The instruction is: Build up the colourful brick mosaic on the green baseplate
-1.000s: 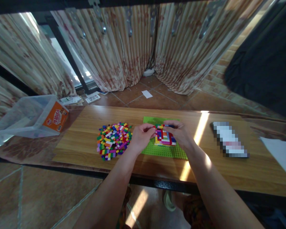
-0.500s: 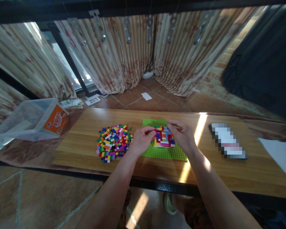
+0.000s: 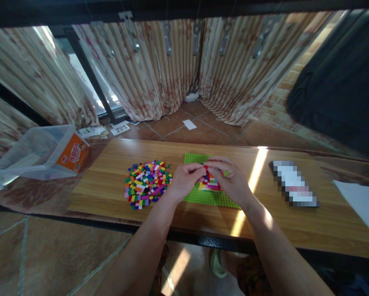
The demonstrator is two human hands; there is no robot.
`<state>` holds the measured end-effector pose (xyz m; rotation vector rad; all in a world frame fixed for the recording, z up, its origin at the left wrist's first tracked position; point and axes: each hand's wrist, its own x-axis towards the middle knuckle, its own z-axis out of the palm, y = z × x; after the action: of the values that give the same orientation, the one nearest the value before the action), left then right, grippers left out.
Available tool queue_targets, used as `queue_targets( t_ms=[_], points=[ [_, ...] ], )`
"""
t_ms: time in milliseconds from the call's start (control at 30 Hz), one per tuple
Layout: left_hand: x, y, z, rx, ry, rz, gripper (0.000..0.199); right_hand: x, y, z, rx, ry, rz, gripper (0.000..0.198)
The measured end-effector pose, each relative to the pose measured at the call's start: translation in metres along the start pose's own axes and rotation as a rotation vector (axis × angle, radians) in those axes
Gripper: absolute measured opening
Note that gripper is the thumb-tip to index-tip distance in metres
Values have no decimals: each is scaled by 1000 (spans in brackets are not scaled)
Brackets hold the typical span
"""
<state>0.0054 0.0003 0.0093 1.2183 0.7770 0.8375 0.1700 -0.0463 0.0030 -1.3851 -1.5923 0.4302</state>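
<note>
On the green studded baseplate [image 3: 213, 200] sits a low block of stacked toy bricks [image 3: 209, 187] in red, white, yellow and other colours, largely covered by my hands. My left hand [image 3: 186, 181] is closed, thumb and forefinger pinching a small red brick [image 3: 206, 167] at the block's left upper side. From the right, my right hand [image 3: 232, 181] reaches over the block. Its fingers are curled and their tips meet close to the red brick; what lies between them is hidden.
A heap of loose coloured bricks [image 3: 149, 185] lies left of the baseplate on the wooden table [image 3: 101, 185]. Farther left stands a clear plastic bin [image 3: 36, 152] with an orange label. A blurred-out dark-edged object [image 3: 295, 183] and white paper [image 3: 357, 201] lie to the right.
My right hand has moved left across the block and its fingers have closed in beside my left fingertips. My left hand has shifted slightly right with the red brick.
</note>
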Motion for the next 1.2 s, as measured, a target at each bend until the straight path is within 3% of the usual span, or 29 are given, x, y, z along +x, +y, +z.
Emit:
queue_targets(
  t_ms=[300,533,867,1200],
  points=[
    [0,-2,0,-32,-26,-24,24,-1,-5,2,34,44,-11,17],
    [-1,-2,-1,-53,-48,-31,29,-2,-9,1,-4,61,-111,17],
    [-1,-3,0,10,-32,-29,29,1,-14,-5,-187,21,-170,16],
    [1,-1,-1,63,60,-28,29,-2,3,-10,-142,149,42,17]
  ],
)
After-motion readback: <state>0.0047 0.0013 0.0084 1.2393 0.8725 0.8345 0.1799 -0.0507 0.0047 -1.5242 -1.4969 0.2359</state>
